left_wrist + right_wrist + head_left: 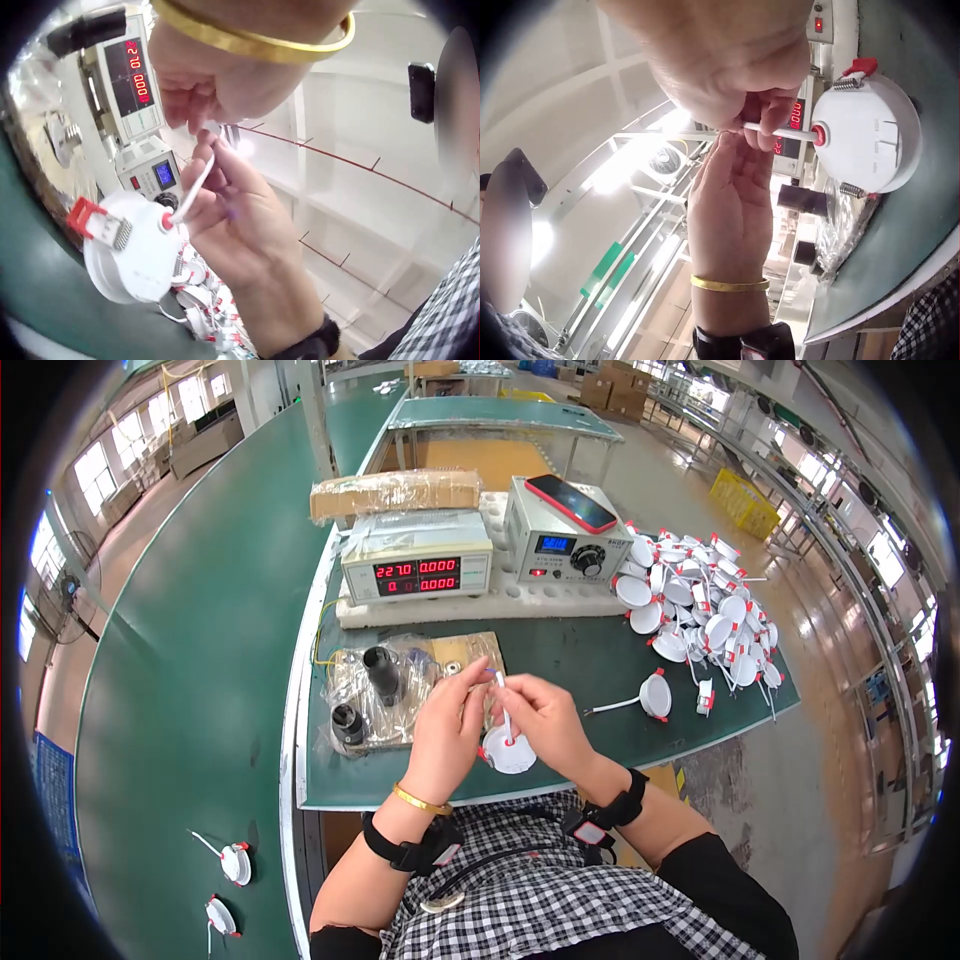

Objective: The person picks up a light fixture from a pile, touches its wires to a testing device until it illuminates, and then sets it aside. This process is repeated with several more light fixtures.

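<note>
A white round downlight [510,751] with red-tipped spring clips hangs by its white cable over the near edge of the bench. My right hand [548,722] pinches that cable [784,133] between thumb and fingers, above the lamp's red grommet [820,135]. Thumb and fingertips of my left hand [446,722] meet at the cable's free end, where a bit of blue wire shows in the head view. Both hands' fingertips come close together there, and they hide most of the wire ends. In the left wrist view the lamp body [131,247] hangs tilted below the fingers.
A board [460,650] under clear plastic carries two black cylinders [380,672]. Behind stand a meter with red digits [416,575] and a grey power supply [540,550] with a phone [570,502] on top. Many downlights [690,595] are heaped at right; one lamp [655,695] lies nearer.
</note>
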A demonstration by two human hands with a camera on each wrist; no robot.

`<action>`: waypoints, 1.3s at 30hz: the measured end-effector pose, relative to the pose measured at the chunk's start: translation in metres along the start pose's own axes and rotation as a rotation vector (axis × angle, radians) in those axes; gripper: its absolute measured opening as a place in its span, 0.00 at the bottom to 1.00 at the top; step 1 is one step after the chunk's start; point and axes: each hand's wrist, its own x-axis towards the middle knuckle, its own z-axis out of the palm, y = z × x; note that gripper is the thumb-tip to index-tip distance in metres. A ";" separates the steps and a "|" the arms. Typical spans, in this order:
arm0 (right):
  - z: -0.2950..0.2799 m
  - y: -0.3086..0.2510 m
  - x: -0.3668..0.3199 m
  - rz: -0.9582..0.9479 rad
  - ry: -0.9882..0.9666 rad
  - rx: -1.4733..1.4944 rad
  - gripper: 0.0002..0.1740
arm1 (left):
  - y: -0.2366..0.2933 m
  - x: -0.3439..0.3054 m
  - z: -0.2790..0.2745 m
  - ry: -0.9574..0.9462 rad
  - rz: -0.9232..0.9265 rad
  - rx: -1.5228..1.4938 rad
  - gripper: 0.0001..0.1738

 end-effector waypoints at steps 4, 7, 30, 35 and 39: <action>0.005 -0.009 0.005 -0.006 0.082 0.168 0.12 | -0.027 -0.013 0.001 -0.004 0.002 -0.119 0.18; 0.004 -0.015 0.014 -0.008 0.146 0.258 0.12 | -0.045 -0.039 0.000 0.039 -0.328 -0.542 0.23; 0.005 0.035 0.046 0.099 -0.043 -0.555 0.17 | -0.046 -0.077 0.015 -0.284 -0.742 -1.064 0.21; 0.015 0.042 0.056 0.225 -0.123 -0.499 0.17 | -0.053 -0.081 0.011 -0.223 -0.742 -1.098 0.21; 0.019 0.050 0.060 0.141 -0.117 -0.689 0.15 | -0.055 -0.081 0.007 -0.187 -0.836 -1.210 0.23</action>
